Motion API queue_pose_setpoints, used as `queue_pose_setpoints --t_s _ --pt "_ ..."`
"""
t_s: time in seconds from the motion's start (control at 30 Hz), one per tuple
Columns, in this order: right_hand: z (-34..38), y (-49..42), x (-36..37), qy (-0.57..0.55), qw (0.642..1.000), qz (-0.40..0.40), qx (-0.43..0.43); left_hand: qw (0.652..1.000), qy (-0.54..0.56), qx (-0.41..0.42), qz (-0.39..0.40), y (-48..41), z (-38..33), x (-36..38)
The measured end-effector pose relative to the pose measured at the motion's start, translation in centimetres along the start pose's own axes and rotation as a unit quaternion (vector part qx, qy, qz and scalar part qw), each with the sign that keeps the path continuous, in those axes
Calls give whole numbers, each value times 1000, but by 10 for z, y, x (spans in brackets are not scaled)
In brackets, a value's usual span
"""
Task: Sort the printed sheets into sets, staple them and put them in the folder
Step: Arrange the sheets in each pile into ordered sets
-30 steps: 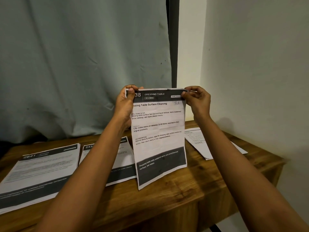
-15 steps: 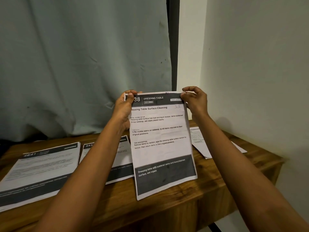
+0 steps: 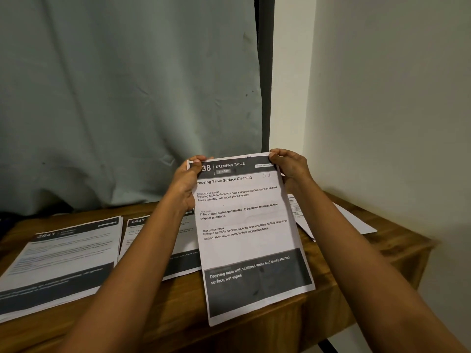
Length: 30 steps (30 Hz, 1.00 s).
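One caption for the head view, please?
Left hand and right hand hold a white printed sheet by its top corners above a brown wooden table.

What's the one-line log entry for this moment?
left hand: pinches top-left corner | right hand: pinches top-right corner | Dressing Table sheet: held up, above table | 2641 stack, 2437 stack: lying on table
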State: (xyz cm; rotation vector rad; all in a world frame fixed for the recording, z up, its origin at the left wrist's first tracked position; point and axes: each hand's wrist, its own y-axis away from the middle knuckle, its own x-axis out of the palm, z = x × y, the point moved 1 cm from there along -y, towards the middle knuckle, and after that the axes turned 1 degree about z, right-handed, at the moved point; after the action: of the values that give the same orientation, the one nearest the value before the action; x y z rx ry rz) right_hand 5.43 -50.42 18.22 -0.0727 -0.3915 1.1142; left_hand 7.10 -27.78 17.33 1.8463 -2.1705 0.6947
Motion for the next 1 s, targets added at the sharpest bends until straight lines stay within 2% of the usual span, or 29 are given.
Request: queue_pose_setpoints --t_s 0.17,0.33,0.57,0.77,0.9,1.0 --pt "-12 0 4 -49 999 -8 21 1000 -2 -9 -8 2 7 -7" --pt "-20 4 7 -53 998 -31 24 1000 -9 -16 -13 4 12 -12" --pt "-31 3 6 -59 994 -37 80 1000 -9 -8 -15 3 17 -16" --pt "-32 3 5 -11 994 -60 88 999 -16 -25 -24 1 21 -20" --pt "-28 3 2 31 995 -20 96 999 -20 -30 -31 0 21 -23" --pt "-29 6 3 43 997 -2 64 999 -24 -32 -31 -1 23 -24"
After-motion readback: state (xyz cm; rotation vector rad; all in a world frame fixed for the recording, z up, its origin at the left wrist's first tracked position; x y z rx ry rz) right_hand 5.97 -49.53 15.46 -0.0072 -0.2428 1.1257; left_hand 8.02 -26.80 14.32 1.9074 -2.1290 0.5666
